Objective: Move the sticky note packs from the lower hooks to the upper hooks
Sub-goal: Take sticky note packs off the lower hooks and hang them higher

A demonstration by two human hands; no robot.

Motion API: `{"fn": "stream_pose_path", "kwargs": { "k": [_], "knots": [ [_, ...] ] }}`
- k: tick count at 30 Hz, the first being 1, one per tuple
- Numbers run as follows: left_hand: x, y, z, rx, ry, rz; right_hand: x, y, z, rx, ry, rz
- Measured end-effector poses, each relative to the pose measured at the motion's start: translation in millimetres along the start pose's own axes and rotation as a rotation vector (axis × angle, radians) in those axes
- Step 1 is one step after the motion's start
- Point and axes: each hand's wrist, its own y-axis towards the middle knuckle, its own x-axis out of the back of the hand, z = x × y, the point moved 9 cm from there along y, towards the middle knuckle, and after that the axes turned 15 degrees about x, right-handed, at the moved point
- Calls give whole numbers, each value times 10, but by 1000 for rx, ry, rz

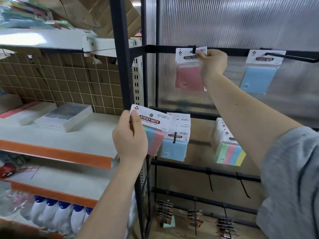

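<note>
From the head camera, a black metal rack (120, 66) stands against a ribbed translucent plastic wall panel (241, 23). The right hand (213, 63) pinches the white header card of a pink sticky note pack (189, 78) at the upper left hook (194, 49). The left hand (129, 138) has its grip closed around a multicoloured sticky note pack (153, 128), held off the rack. A blue pack (258, 78) hangs on the upper right hook (290, 57). More packs (175, 149) hang on lower hooks. White shelves with orange edges (57, 152) stand left.
</note>
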Motion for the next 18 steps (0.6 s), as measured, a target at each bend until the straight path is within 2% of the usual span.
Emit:
{"fn": "stream_pose_path", "kwargs": {
  "k": [7, 11, 18],
  "knots": [
    [-51, 46, -15, -33, 3, 57, -44, 100, -61, -22, -29, 1],
    [-65, 66, 19, 3, 8, 87, -32, 105, -59, -2, -68, -17],
    [-137, 83, 26, -2, -18, 157, 191, -137, -70, -4, -73, -116]
  ]
}}
